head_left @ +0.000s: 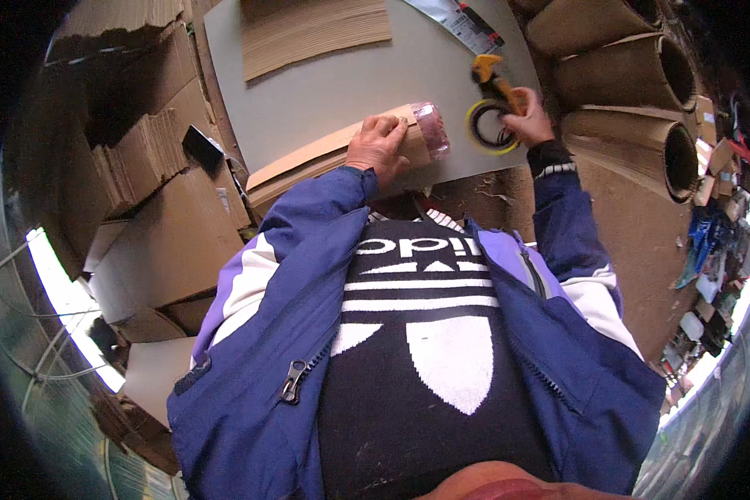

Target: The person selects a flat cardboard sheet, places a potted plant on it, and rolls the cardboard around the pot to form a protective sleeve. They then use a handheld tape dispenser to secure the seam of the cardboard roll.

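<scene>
My left hand [379,148] grips the right part of a long, narrow folded cardboard piece [308,161], its fingers curled over the top at the table's near edge. Clear, shiny plastic [430,132] sticks out of the cardboard's right end; what it covers, I cannot make out. To the right, my right hand [528,118] is closed around a tape dispenser [496,90] with a yellow-orange head and handle. Its tape roll [482,125] has a yellow rim and hangs over the table, apart from the cardboard.
A stack of flat cardboard sheets [317,37] lies on the far part of the grey table [292,104]. Near the far right corner is a printed plastic packet [462,25]. Large rolled cardboard [625,75] stands at the right, and cardboard piles [142,167] fill the left.
</scene>
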A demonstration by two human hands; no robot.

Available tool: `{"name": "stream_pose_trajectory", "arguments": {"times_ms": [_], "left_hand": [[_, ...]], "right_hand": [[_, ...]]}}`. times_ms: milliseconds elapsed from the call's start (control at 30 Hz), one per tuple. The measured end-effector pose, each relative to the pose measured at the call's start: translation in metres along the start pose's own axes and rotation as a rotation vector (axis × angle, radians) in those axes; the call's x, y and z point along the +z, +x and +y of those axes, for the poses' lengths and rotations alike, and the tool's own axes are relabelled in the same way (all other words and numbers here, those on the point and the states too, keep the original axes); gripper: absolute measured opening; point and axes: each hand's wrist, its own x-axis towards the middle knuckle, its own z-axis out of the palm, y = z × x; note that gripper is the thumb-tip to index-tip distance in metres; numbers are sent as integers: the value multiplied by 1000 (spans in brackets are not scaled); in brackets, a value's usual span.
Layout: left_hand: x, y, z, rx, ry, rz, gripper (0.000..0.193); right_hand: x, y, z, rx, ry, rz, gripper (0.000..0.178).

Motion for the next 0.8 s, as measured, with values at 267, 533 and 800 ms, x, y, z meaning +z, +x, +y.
{"name": "stream_pose_trajectory", "arguments": {"times_ms": [267,533,800], "left_hand": [[17,1,-15,182,8,130,44],[24,-2,-20,216,-87,189,28],[23,-1,-22,245,-96,197,31]], "right_hand": [[88,-47,-113,-123,-382,-72,61],[129,-48,-165,66,-866,-108,56],[136,-35,-167,111,-920,-195,60]]}}
